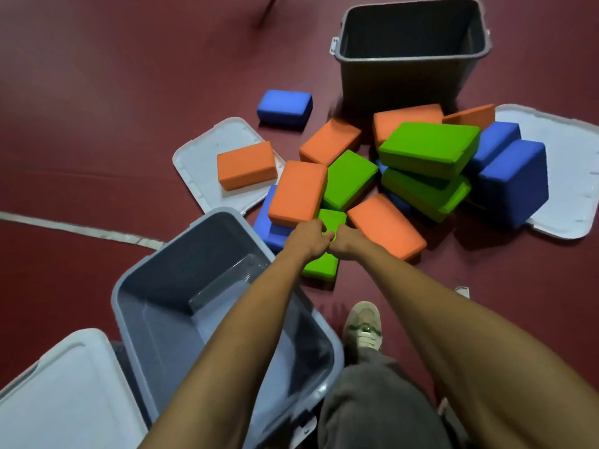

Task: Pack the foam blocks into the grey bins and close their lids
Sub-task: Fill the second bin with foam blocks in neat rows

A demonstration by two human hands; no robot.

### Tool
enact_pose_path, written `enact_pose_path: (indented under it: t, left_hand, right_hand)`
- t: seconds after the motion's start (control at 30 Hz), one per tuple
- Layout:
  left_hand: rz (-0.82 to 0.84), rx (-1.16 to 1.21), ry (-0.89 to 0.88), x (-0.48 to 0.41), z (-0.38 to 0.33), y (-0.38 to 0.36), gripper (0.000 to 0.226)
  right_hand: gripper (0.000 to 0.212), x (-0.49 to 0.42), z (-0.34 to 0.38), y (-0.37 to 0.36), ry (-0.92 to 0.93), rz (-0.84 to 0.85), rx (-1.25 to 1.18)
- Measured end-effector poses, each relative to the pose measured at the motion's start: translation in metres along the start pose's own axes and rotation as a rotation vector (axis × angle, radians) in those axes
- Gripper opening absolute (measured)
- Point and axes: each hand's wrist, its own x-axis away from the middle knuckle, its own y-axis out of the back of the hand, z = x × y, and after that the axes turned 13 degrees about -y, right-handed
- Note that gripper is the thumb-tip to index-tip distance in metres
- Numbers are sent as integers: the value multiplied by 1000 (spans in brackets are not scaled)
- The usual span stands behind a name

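Observation:
A pile of orange, green and blue foam blocks lies on the dark red floor. Both my hands grip one green block [324, 265] at the pile's near edge: my left hand [308, 238] on its left side, my right hand [345, 241] on its right. An orange block [298, 192] leans just beyond my left hand. An open grey bin [181, 254] stands near, under my left forearm, with nothing in it. A second open grey bin [402, 76] stands behind the pile. A bigger green block [428, 147] tops the heap.
A white lid [201, 157] lies flat left of the pile with an orange block [246, 164] on it. Another lid [564, 150] lies at the right under blue blocks. A third lid [61, 393] sits at bottom left. A lone blue block [285, 106] lies apart. My shoe [363, 328] stands near the bin.

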Motion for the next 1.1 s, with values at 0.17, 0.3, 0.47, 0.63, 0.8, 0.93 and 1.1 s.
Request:
enact_pose_path:
  t: [0.17,0.3,0.47,0.63,0.8,0.93,1.1]
  left_hand:
    - [54,53,21,-58,3,-40,43]
    - [19,147,120,-94,6,-63,54]
    - [-409,711,662,-143,54,-91,93]
    - [-422,1157,904,-161,86,-95,80]
    - [-479,1217,865,-173,101,-97,64]
    - [-585,1245,853,-172,106,-106,67]
    - [-588,1230,810,-170,109,-107,68]
  right_hand:
    - [35,-51,-25,-2,118,-19,-59]
    - [43,-93,-50,-6,23,-7,-205]
    - [84,-137,-98,-20,-378,21,-439]
    - [101,-156,-132,-36,-549,-155,-453]
    - [102,-174,-129,-25,-776,-271,-832]
    - [107,-180,-132,-29,-891,-272,-980]
    - [113,-184,-149,-28,-976,-223,-1191]
